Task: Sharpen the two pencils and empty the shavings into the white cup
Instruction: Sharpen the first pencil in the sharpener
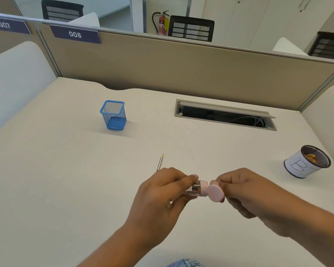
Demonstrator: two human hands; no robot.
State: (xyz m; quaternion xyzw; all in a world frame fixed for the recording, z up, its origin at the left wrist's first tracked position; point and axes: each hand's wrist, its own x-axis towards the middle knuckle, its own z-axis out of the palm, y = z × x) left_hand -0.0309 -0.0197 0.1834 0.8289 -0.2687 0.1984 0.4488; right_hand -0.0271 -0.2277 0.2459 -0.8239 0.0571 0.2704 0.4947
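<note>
The left hand (158, 197) is closed around the clear, barrel-shaped body of a small pink plastic pencil sharpener (198, 189), thumb on top and fingers curled beneath. The right hand (245, 189) pinches the round pink lid (216, 193) at the sharpener's end, the lid tilted and just touching the body. Both hands hover above the pale beige desk (66, 180), near its front edge. A sharpened pencil (160, 162) lies on the desk just beyond the left hand, tip pointing away. The white-wrapped dark mesh cup (305, 164), marked with a handwritten letter, stands well to the right with tan shavings inside. A blue square wire-mesh pen holder (113, 115) stands far back on the left.
</note>
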